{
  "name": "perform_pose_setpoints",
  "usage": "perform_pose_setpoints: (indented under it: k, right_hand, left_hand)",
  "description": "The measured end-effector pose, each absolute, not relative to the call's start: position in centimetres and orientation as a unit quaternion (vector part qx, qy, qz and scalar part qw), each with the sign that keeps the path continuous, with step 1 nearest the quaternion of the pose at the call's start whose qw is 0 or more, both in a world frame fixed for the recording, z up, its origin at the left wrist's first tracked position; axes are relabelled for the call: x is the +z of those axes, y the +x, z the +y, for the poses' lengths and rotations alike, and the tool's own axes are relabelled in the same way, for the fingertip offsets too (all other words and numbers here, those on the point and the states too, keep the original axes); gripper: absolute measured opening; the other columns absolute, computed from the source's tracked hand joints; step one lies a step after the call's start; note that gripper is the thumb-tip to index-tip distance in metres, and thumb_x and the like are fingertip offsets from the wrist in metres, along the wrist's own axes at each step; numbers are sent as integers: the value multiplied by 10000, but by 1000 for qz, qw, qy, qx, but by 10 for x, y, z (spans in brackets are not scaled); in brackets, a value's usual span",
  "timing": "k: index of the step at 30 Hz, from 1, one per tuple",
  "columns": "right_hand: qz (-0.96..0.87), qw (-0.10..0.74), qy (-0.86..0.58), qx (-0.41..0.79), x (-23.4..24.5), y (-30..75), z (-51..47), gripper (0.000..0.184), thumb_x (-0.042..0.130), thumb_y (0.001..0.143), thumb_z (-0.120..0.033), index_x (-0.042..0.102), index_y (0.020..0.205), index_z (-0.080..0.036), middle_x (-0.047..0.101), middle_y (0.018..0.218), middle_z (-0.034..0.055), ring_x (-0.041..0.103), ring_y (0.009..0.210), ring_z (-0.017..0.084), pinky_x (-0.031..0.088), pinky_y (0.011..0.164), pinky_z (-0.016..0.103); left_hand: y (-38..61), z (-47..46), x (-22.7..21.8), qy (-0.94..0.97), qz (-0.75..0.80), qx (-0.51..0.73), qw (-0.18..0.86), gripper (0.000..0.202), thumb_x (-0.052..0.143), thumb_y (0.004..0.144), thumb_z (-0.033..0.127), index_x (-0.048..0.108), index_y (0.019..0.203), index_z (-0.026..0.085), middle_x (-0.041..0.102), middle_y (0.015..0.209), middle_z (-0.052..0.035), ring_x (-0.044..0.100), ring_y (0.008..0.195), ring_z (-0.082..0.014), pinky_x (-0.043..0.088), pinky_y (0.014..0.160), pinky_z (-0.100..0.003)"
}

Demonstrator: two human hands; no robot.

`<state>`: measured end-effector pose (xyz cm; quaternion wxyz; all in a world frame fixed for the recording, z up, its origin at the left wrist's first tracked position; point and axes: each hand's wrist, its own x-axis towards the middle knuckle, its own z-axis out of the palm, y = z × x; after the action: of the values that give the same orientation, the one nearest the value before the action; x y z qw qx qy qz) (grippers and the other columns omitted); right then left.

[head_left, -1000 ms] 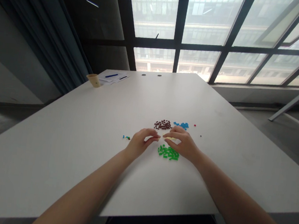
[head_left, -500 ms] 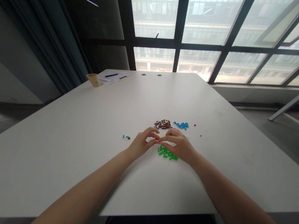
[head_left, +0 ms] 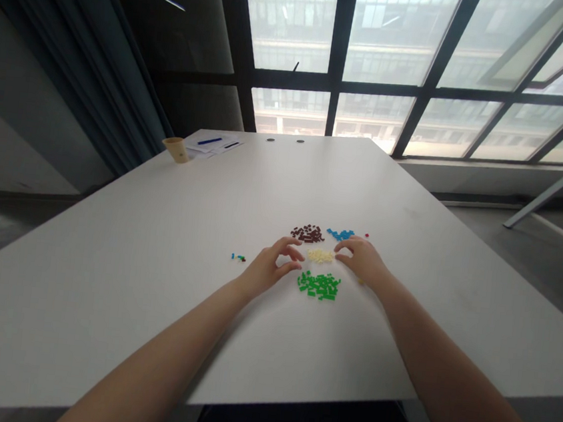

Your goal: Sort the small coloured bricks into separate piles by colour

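My left hand hovers at the left of the small piles, its thumb and fingers apart with nothing visible between them. Close to its fingertips lie a pale yellow pile of small building bricks and a green brick pile. On the other side of the yellow pile is my right hand, thumb and fingertips slightly apart at the pile's right edge; I see nothing held. Behind the hands sit dark brown bricks and blue bricks, the blue ones partly covered by my right hand.
A few mixed-colour pieces lie left of my left hand. One red piece is beyond my right hand, and an orange bit shows under its wrist. A paper cup and papers with pens stand at the table's far left.
My hands were together above the piles. Now my right hand has moved right, away from the left, uncovering the yellow pile. The left hand stays in place with its fingers parted.
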<state>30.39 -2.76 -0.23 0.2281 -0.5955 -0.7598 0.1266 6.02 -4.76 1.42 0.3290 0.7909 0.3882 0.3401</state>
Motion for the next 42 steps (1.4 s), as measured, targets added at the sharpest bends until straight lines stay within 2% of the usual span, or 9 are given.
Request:
perform_pose_setpoints:
  k: [7,14,19,22,25,30,33,37,42]
  right_hand:
    - [-749,196,-611,166,-5,297,-32,103,612,693,-219,667,780,-212,564,817,25,498,711,134,382,693,272]
    - [-753,193,-608,165,0,301,-31,158,591,702,-202,670,839,-211,587,821,27,506,701,128,388,685,260]
    - [-745,163,-628,154,10,304,-33,148,558,723,-250,680,795,-205,588,765,23,503,647,119,374,622,238]
    - [-749,138,-628,157,12,304,-35,166,550,729,-273,687,791,-204,610,770,29,518,650,120,369,605,224]
    - [-756,134,-621,157,10,303,-35,194,525,734,-233,693,828,-207,636,835,37,540,690,125,387,643,220]
    - [-751,113,-631,156,7,306,-34,297,475,721,-151,700,904,-217,657,921,43,573,750,138,408,720,231]
    - [-751,92,-635,158,7,306,-34,331,466,713,-138,698,936,-220,666,927,46,585,774,147,411,749,235]
    - [-753,80,-634,160,8,305,-35,360,466,697,-120,694,957,-221,664,970,52,595,815,164,417,769,244]
    - [-754,75,-628,178,8,305,-35,357,464,689,-114,703,929,-226,675,957,43,602,822,162,423,768,236]
  left_hand:
    - [58,-47,15,807,367,331,323,304,552,767,330,472,1045,233,662,833,-1,602,797,-130,429,791,-285]
    - [54,-45,19,796,410,324,304,286,476,803,375,484,1050,231,657,863,-18,591,782,-137,439,594,-221]
    - [23,-23,31,751,512,353,222,270,432,806,344,530,1002,185,642,893,-49,579,803,-146,440,690,-247]
    - [-7,-5,35,722,600,291,185,269,448,760,341,591,888,153,640,867,-70,568,762,-167,429,687,-270]
    - [-31,6,33,708,643,205,209,295,450,716,353,611,839,139,645,811,-71,567,730,-181,423,663,-276]
    - [-44,7,29,718,643,71,256,236,511,620,333,610,721,143,646,744,-62,570,708,-185,409,632,-258]
    - [-46,5,26,714,645,6,272,232,547,561,303,611,721,149,644,750,-57,569,686,-181,401,589,-242]
    - [-49,6,22,704,647,-22,292,291,551,519,269,610,777,149,642,817,-60,575,689,-179,406,567,-232]
    - [-51,9,17,708,642,-32,292,251,530,525,235,605,751,153,641,781,-51,576,687,-179,407,569,-232]
